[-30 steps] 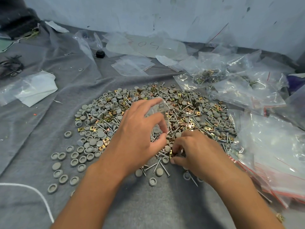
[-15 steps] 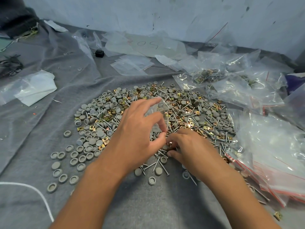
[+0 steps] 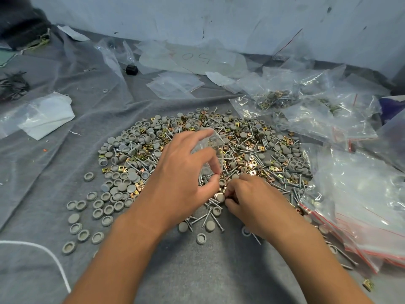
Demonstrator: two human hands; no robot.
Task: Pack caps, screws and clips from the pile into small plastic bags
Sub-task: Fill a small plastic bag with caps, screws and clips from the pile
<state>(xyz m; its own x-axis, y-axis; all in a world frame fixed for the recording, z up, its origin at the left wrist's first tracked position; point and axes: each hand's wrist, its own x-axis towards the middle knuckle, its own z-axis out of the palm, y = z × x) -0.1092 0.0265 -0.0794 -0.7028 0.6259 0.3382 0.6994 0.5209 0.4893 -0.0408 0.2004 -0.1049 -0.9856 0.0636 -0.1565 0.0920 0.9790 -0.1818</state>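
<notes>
A small clear plastic bag [image 3: 211, 150] is held just above the middle of the pile [image 3: 219, 150], pinched at its lower edge between the thumb and curled fingers of the left hand [image 3: 186, 178], whose forefinger stretches along the bag's top; the film is thin, glossy and creased. Just beside it, the right hand [image 3: 249, 198] rests low on the near edge of the pile with its fingers curled under, and it seems to pinch a small piece at the fingertips, though the piece itself is hidden by the knuckles. Both bare forearms reach in from the bottom of the view. The pile spreads over a grey cloth [image 3: 197, 270] and mixes round grey caps [image 3: 122, 187] (some dome up, some showing a hollow underside), slim silvery screws [image 3: 198, 218] with threaded shanks, and small squarish clips [image 3: 140, 184] of brassy, gold-toned metal. A scatter of loose caps lies to the left of the pile. To the right, touching the pile's edge, is a heap of zip bags with red strips [image 3: 359, 220], shiny and crumpled; further back, filled bags [image 3: 274, 98] show the same mixed parts inside. Behind the pile lie flat empty bags [image 3: 175, 84] and a larger plastic sheet [image 3: 197, 60] bearing handwriting that reads as "50" upside down.
</notes>
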